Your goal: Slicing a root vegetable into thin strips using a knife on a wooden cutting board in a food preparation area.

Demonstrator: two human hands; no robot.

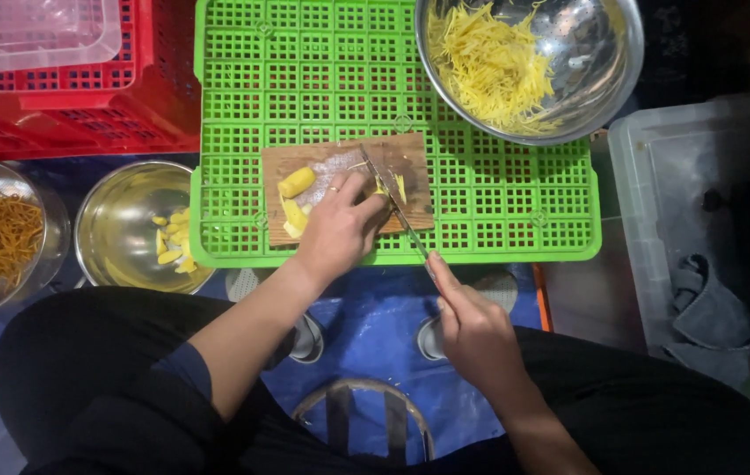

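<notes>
Steel knife [393, 204], right hand [473, 327], yellow slices [391, 186], wooden board [305, 158]

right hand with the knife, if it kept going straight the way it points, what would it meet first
Probably the left hand. The right hand aims its knife up-left across the wooden cutting board, and the blade already lies beside those fingers over the yellow slices. Depth is unclear.

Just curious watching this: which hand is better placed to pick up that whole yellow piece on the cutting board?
Probably the left hand: it rests on the board beside the yellow piece, while the right hand grips the knife.
</notes>
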